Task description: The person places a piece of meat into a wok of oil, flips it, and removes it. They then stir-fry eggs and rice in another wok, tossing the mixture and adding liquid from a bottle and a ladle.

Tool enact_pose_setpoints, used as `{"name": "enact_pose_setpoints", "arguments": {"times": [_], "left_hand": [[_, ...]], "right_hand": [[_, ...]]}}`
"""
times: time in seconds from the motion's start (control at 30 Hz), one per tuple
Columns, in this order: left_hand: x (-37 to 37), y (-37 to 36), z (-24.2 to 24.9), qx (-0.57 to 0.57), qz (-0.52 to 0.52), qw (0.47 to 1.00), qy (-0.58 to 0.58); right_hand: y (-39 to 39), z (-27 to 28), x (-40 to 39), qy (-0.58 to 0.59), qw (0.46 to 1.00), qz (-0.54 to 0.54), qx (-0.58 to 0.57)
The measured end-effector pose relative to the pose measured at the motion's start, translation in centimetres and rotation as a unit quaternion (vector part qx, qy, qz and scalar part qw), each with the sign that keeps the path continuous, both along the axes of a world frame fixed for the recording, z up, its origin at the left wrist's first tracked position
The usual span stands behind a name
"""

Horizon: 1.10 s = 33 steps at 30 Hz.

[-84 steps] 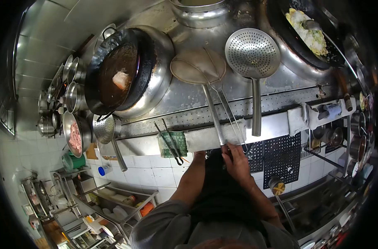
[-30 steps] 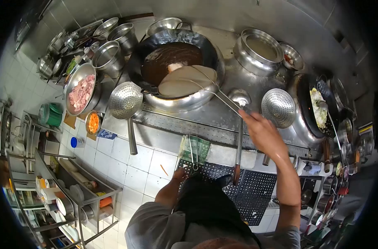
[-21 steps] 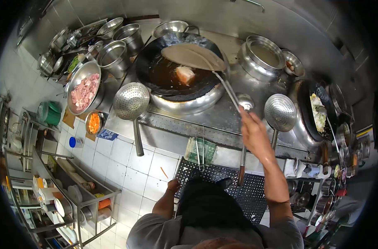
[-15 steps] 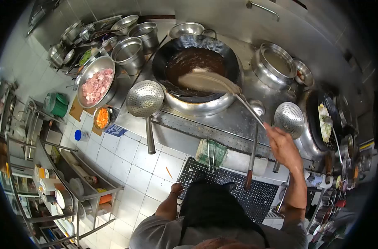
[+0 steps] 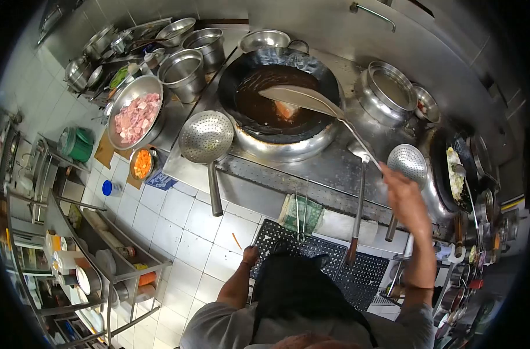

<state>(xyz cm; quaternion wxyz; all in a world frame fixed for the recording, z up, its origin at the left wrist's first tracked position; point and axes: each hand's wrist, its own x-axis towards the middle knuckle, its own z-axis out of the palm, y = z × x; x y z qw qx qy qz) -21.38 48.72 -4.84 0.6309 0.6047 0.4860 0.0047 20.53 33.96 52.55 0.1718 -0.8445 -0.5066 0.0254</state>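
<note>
My right hand (image 5: pixel 407 200) is closed around the thin handle of a long-handled skimmer (image 5: pixel 302 99). Its wide, shallow head is tilted over the black wok (image 5: pixel 233 125); whether the head has holes I cannot make out. Below it, dark brown liquid (image 5: pixel 258 96) fills the bottom of the wok, with a pale orange patch on its surface under the head. Down at my left side hangs my left hand (image 5: pixel 251 255), small in view, its fingers curled and nothing visible in them. A long-handled ladle (image 5: pixel 358 200) lies across the stove edge near my right hand.
Perforated strainers rest left (image 5: pixel 206 136) and right (image 5: pixel 408 164) of the wok. Left are a bowl of raw meat pieces (image 5: pixel 138 116) and a bowl of orange chunks (image 5: pixel 142 164). A metal pot (image 5: pixel 387 93) and a second wok (image 5: pixel 442 174) stand right. Tongs (image 5: pixel 301 215) hang in front.
My right hand has moved slightly right, and the skimmer head has risen and tilted more edge-on. The pale orange patch in the brown liquid now shows below it.
</note>
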Motion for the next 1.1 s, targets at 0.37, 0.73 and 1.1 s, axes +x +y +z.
{"name": "enact_pose_setpoints", "arguments": {"times": [0.37, 0.73, 1.1], "left_hand": [[-2.1, 1.1, -2.0, 0.346, -0.466, 0.804, 0.128], [-1.9, 0.6, -2.9, 0.291, -0.408, 0.856, 0.126], [2.6, 1.6, -0.9, -0.041, -0.163, 0.984, -0.066]], "right_hand": [[3.7, -0.7, 2.9, -0.008, 0.997, 0.06, -0.045], [10.6, -8.3, -3.1, 0.042, 0.982, -0.064, 0.174], [8.9, -12.6, -12.2, 0.228, 0.946, 0.0, 0.232]]}}
